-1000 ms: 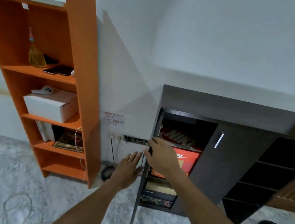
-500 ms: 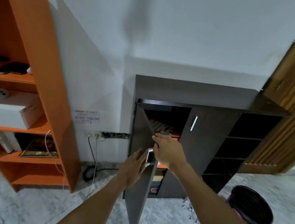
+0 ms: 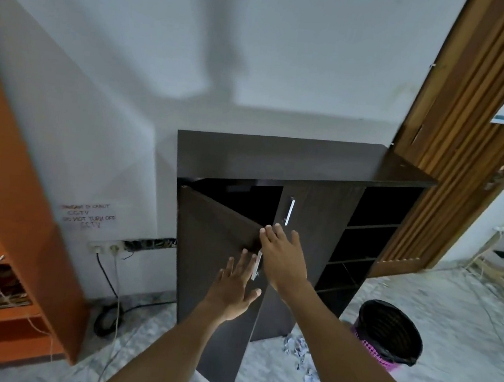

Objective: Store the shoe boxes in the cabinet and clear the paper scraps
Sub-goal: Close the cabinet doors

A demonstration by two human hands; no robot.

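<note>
The step in hand looks like shutting the dark cabinet (image 3: 305, 162): its left door (image 3: 216, 265) stands partly ajar, swung out toward the camera, and both hands are flat against it. The left hand (image 3: 237, 290) presses its open palm on the door's face, fingers spread and gripping nothing. The right hand (image 3: 282, 258) lies over the door's free edge, just above the slim metal handle (image 3: 256, 266), also splayed and holding nothing.

No shoe boxes can be seen; the gap behind the door is dark, so whether they sit inside cannot be told. The paper scraps (image 3: 298, 349) lie crumpled on the floor at the cabinet's foot, to its right front, just beside a round black bin (image 3: 389, 331) (lined in black, with a pink woven base).

Next, by my judgement, 1 firm push closes the door; then the scraps need pinching up, since they are small, light and irregular.

The cabinet is matte, dark wood-grain laminate with square edges; the floor is glossy grey marble.
</note>
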